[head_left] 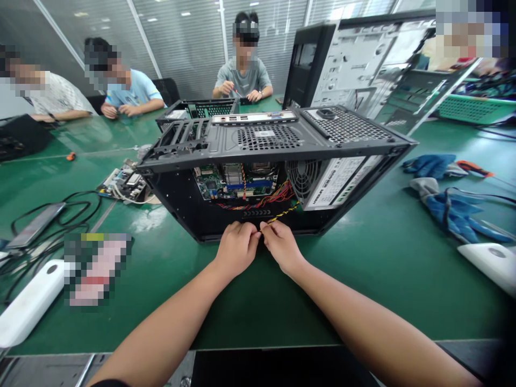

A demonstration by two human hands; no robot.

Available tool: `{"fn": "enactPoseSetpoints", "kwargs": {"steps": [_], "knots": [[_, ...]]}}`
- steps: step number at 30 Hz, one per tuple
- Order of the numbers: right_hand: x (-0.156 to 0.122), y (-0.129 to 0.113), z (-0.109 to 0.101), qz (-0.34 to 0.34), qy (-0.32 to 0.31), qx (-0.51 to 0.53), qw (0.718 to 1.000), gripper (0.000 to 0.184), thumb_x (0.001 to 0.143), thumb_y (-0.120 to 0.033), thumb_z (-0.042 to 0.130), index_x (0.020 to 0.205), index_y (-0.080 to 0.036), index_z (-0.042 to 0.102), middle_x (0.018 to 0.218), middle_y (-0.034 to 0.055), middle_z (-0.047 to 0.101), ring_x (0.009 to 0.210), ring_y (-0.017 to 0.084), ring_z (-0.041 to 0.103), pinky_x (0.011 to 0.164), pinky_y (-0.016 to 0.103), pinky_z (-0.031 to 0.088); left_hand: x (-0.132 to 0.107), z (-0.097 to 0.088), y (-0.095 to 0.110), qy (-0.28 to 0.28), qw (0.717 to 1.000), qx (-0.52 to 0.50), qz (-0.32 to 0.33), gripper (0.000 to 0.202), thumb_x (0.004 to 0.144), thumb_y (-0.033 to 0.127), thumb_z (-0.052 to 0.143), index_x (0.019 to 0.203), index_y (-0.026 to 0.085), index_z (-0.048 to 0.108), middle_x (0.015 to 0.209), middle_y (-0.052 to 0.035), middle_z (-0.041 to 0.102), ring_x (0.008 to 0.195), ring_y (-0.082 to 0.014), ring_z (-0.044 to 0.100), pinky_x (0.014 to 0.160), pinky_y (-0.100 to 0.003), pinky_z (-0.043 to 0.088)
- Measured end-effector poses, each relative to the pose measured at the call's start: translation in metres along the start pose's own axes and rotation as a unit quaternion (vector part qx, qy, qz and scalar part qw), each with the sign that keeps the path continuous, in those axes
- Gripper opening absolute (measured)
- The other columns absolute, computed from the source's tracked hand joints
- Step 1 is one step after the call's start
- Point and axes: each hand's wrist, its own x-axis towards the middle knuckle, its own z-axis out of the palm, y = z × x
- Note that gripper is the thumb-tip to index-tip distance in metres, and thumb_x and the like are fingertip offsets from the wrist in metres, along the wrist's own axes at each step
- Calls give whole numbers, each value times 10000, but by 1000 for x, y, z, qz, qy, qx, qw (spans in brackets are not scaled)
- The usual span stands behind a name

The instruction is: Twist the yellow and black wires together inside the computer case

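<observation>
- Case [258, 152] is standing on green table [382, 258], mid-view, port panel facing up, open side facing the person.
- Right hand [281, 244] is pinching yellow-black cable [284, 214], thumb and fingertips closing on it at the case's lower near edge.
- Left hand [237, 244] is curling its fingers at the same edge, tips almost meeting the right's; cannot tell how tightly they're closing or whether they're gripping the cable's end.
- Cable is running from the right fingertips up and rightward into the case, passing below the power supply [334, 188].
- Red wires [278, 199] are bunching inside, below the board [217, 188].
- Case's open side is leaving room between its lower edge and the board; upper rim is overhanging the hands from well above.
- Green tabletop is stretching from the hands to the near table edge; forearms are crossing that edge.
- Left of case: loose board [129, 183] is lying just beside it; black cords [80, 199] are spreading farther out.
- Right of case: blue gloves [447, 209] are lying apart from it.
- Behind: tall case [322, 59] is rising at right; grey-shirted person [244, 75] is sitting across the table.
</observation>
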Motion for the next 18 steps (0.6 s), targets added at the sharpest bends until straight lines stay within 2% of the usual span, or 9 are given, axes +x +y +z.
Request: {"fn": "enactPoseSetpoints", "kwargs": {"steps": [8, 18], "knots": [[0, 1, 0, 5, 5, -2, 1000, 466, 857, -614, 586, 611, -240, 456, 476, -53, 430, 440, 123, 367, 461, 284, 296, -1, 2, -1, 10, 1000, 8, 6, 106, 955, 206, 540, 850, 208, 553, 790, -40, 652, 778, -219, 579, 730, -358, 454], [-2, -4, -1, -14, -15, -23, 1000, 376, 897, -501, 552, 639, -238, 478, 484, -53, 431, 452, 129, 397, 482, 280, 317, 1, 0, 0, -25, 999, 7, -18, 138, 955, 173, 518, 827, 207, 555, 753, -24, 639, 747, -210, 592, 714, -353, 456]]}}
